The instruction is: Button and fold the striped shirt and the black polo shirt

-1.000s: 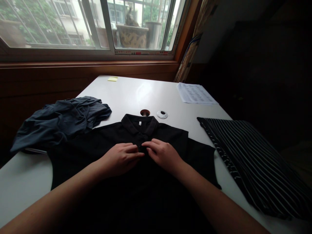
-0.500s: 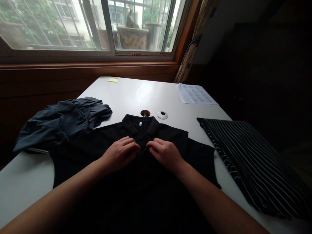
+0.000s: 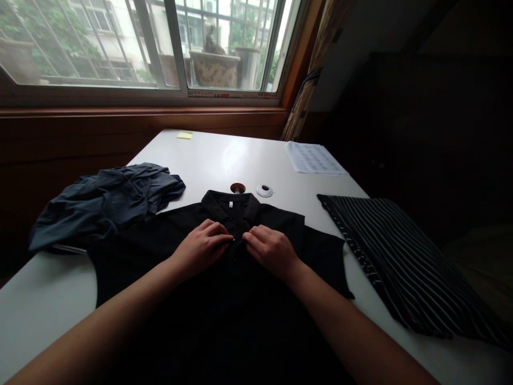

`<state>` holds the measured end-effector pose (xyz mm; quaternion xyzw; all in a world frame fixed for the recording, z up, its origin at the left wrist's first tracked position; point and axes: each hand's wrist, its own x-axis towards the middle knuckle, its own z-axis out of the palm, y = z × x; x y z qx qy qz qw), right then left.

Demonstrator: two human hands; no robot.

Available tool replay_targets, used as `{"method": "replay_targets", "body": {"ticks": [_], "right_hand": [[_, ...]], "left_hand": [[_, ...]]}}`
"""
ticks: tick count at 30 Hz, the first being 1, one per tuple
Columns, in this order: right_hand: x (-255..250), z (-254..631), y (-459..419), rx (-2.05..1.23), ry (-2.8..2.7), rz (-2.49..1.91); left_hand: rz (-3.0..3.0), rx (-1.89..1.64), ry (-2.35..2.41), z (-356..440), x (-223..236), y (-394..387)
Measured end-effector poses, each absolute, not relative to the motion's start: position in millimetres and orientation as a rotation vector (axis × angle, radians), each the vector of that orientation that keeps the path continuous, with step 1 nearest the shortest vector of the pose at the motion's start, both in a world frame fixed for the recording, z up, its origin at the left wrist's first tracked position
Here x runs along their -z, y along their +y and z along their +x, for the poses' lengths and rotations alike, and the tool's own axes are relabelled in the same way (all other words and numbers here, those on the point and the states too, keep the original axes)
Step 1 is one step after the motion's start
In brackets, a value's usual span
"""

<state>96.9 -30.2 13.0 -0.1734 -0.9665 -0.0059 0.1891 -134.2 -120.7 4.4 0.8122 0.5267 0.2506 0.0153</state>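
Note:
A black polo shirt (image 3: 236, 278) lies spread front up, its collar (image 3: 251, 206) towards the window and a small white label (image 3: 231, 205) inside the neck. My left hand (image 3: 203, 243) is closed in a pinch at the button placket just below the collar. A tiny light spot, perhaps a button, shows by its fingertips. Facing it across the placket, my right hand (image 3: 270, 247) also has its fingers curled and pressed onto the cloth. The fabric between the fingers is dark and mostly hidden.
The shirt rests on a white table (image 3: 216, 160). Crumpled grey-blue clothing (image 3: 108, 203) lies at the left, overlapping the shirt's edge. A black striped cloth item (image 3: 401, 256) sits on the right. Further back are printed sheets (image 3: 315, 158), a yellow note (image 3: 185, 135), a cable hole (image 3: 238, 188) and its white cover (image 3: 264, 190).
The view has shifted slightly. My hands keep nearly the same place at the placket, and a small light spot now shows at my left fingertips.

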Motion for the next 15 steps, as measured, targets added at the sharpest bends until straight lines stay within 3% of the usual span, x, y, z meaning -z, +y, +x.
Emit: {"method": "replay_targets", "body": {"ticks": [15], "right_hand": [[-38.1,70.2,-13.3,0.065,-2.886,-0.331]], "left_hand": [[2.530,-0.804,1.648,-137.5,-0.4,-120.1]]}}
